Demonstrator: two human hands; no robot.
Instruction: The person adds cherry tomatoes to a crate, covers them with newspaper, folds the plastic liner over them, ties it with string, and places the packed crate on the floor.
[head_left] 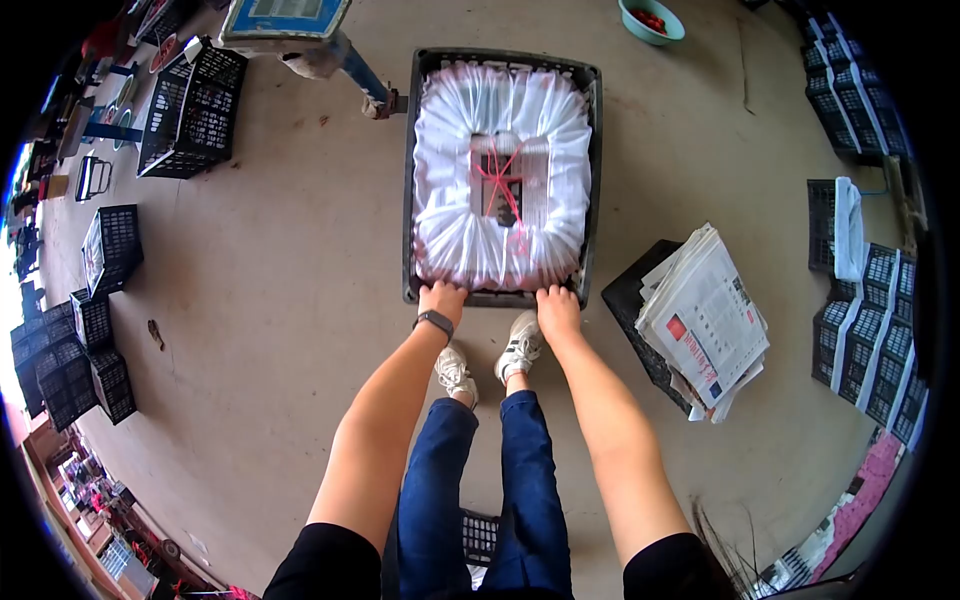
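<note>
Both my hands grip the near rim of a black plastic crate [409,200] on the floor. My left hand [443,300] has its fingers curled over the rim's left part, with a dark band on the wrist. Toward the rim's right end, my right hand [558,308] is wrapped over the edge the same way. A white plastic liner [450,130] is gathered over the crate's contents. Through its central opening show newspaper and a knotted red string [500,178]. What lies beneath the liner is mostly hidden.
A newspaper stack [705,320] rests on a black crate [640,330] to the right. A blue-topped stand [285,18] is at upper left. A green basin [652,22] holds red items. Black crates [195,110] line the left side, and strapped crates [870,330] the right.
</note>
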